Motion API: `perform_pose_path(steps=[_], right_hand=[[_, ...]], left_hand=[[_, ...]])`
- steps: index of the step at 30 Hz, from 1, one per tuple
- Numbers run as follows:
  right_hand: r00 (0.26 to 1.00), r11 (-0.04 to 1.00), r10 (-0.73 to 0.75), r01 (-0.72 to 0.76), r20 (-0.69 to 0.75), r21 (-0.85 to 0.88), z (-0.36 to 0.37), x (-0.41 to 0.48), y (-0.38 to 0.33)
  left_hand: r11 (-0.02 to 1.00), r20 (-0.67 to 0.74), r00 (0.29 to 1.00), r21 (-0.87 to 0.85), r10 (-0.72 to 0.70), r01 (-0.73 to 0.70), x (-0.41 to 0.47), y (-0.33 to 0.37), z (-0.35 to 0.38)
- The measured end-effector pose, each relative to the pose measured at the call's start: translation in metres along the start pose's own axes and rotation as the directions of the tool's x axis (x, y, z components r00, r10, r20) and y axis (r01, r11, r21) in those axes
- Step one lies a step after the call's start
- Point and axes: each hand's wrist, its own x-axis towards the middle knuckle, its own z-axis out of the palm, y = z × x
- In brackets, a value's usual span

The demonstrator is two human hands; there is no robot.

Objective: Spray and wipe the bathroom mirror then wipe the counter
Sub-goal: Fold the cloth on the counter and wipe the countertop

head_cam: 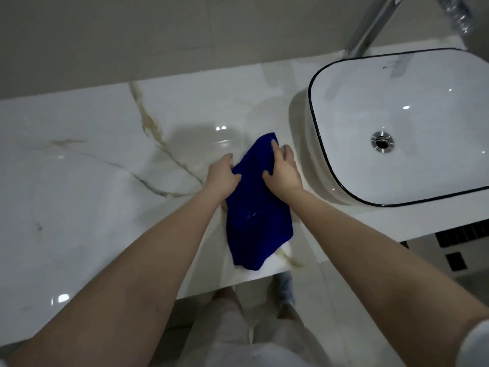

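Observation:
A dark blue cloth (258,215) hangs over the white marble counter (92,181), just left of the basin. My left hand (222,174) pinches the cloth's upper left edge. My right hand (283,168) grips its upper right edge, fingers curled over the top. The cloth's lower end droops toward the counter's front edge. The mirror is out of view.
A white basin with a dark rim (312,102) stands on the counter at the right, with a drain (382,142) in it. A chrome tap (370,25) rises behind it. Grey wall runs along the back. My legs and the floor show below the counter's front edge.

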Motion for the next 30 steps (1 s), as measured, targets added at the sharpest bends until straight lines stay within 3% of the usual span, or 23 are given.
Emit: perform_pose_path(steps=[3,5,10,19,24,30], right_hand=[[0.975,0.962,0.223,-0.221,0.007,0.161,0.001,-0.002,-0.008],[0.972,0.949,0.236,-0.233,0.01,0.211,-0.004,-0.002,-0.009],[0.99,0.977,0.08,-0.054,-0.119,0.204,-0.032,-0.004,-0.028],[0.937,0.943,-0.143,0.227,-0.319,0.243,-0.103,-0.016,-0.105],[0.832,0.884,-0.362,0.449,-0.42,0.128,-0.149,-0.03,-0.149],[0.653,0.694,-0.623,0.715,-0.43,0.08,-0.207,-0.072,-0.202]], left_hand=[[0.996,0.042,0.999,0.089,0.02,-0.024,-0.003,-0.008,-0.004],[0.994,0.064,0.997,0.102,0.041,-0.047,-0.004,-0.011,-0.013],[0.979,0.044,0.997,-0.196,0.07,-0.06,-0.007,0.0,-0.047],[0.947,-0.197,0.968,-0.248,0.156,-0.203,-0.043,0.059,-0.12],[0.963,-0.357,0.918,-0.136,0.173,-0.234,-0.072,0.083,-0.164],[0.963,-0.396,0.903,-0.133,0.167,-0.236,-0.099,0.123,-0.217]])
